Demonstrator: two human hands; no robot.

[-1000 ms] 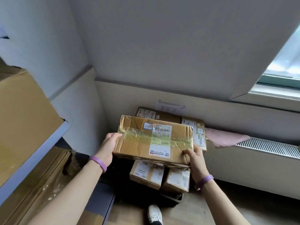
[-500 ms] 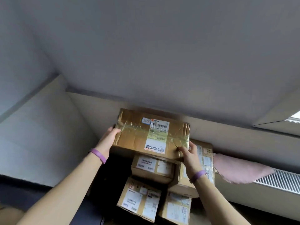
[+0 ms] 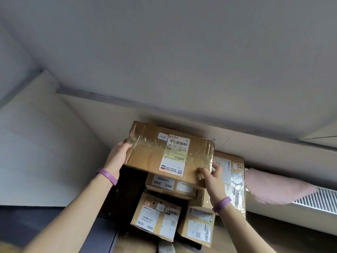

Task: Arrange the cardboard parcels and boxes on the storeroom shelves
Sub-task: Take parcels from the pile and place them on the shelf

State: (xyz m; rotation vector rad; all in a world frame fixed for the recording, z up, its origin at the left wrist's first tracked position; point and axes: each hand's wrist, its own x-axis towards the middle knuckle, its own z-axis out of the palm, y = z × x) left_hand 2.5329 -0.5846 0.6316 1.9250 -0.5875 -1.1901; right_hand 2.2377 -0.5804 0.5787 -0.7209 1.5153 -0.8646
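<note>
Left hand (image 3: 118, 154) at nine o'clock and right hand (image 3: 211, 173) at four curl fingers onto the taped parcel (image 3: 169, 152), probably balancing it.

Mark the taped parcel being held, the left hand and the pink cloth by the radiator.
taped parcel (image 3: 171, 156): head view, on the shipping label on its facing side.
left hand (image 3: 118, 157): head view, back of the hand.
pink cloth (image 3: 277, 186): head view, middle of the cloth.
</note>
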